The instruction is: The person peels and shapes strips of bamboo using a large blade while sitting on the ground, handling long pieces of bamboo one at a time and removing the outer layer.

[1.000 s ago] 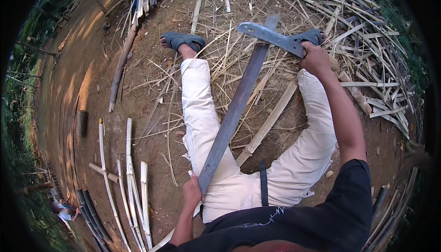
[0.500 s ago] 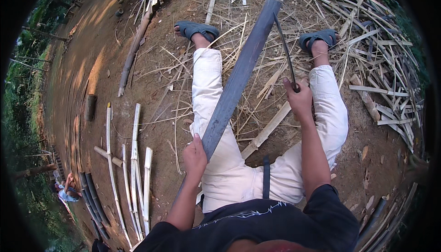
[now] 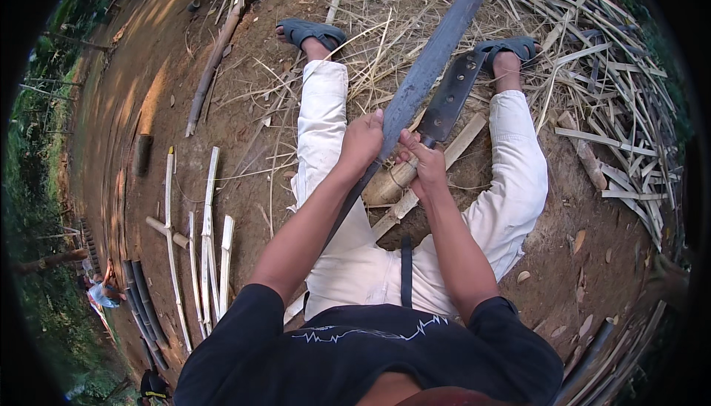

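A long dark bamboo pole (image 3: 437, 50) slants from the upper right down between my legs and under my left forearm. My left hand (image 3: 363, 143) is closed around its middle. Beside it, my right hand (image 3: 424, 163) grips the pale, thick handle of a machete (image 3: 449, 93). The machete's dark blade has several holes and points up and away, its flat side showing, to the right of the pole. Both hands are close together in front of my lap.
Split bamboo strips (image 3: 622, 132) are heaped at the right. Thin shavings (image 3: 370, 58) litter the ground between my sandalled feet. Pale strips (image 3: 207, 235) and dark poles (image 3: 144, 302) lie at the left. Another person (image 3: 104, 291) is at the far left.
My left hand has slid up along the pole, and the pole's far end has shifted right. My right hand has come left toward it, turning the machete from edge-on to flat.
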